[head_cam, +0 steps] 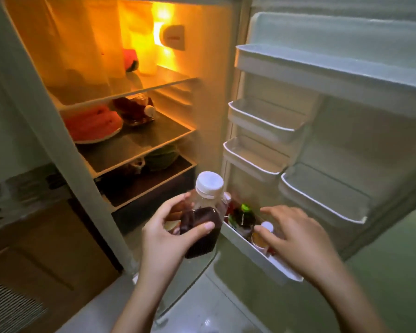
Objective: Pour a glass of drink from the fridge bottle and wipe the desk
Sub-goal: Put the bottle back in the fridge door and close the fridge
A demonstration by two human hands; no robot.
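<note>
— While the fridge [120, 97] stands open in the head view, what is the left hand [163, 239] doing?

— It is wrapped round the bottle [202, 219], thumb across the front, fingers behind. The bottle is upright, white cap [209, 182] on, dark drink filling the lower part only. It sits in the air in front of the fridge, just beside the lowest door bin [257, 253].

— And the right hand [298, 239]?

— Spread wide, holding nothing, hovering over that bin, where a green-capped bottle [244, 216] and a white-capped one [267, 228] stand. Whether its fingertips touch them I cannot tell.

— So the step is bringing the bottle out?

— I judge so. To do it well, keep it upright and grip the full dark part low, as now, since the clear neck gives less hold. A chilled bottle may be slippery, so a firm wrap matters.

— The free hand?

— Best used to push the door [346, 131] shut, taking care not to knock the bottles in the bin. The glass and desk are out of view, so the carry must come before any pouring.

— Anything on the shelves to mind?

— Watermelon [91, 124] on a plate, well apart from the hands.
</note>
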